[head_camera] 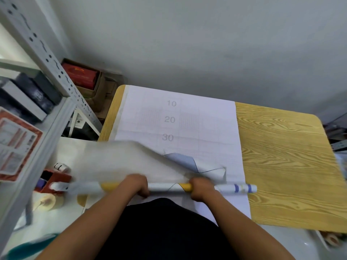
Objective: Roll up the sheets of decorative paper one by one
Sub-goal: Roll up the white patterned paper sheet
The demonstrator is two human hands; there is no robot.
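At six o'clock on the table (285,166), the roll (169,188) is clasped by left hand (138,185) and right hand (201,187); thin, crease-prone paper is best gripped near mid-length.

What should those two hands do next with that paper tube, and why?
Probably keep turning the roll away from the body. Both the left hand and the right hand grip it, yet a loose flap is lifted and much gridded sheet lies flat on the wooden table, unrolled.
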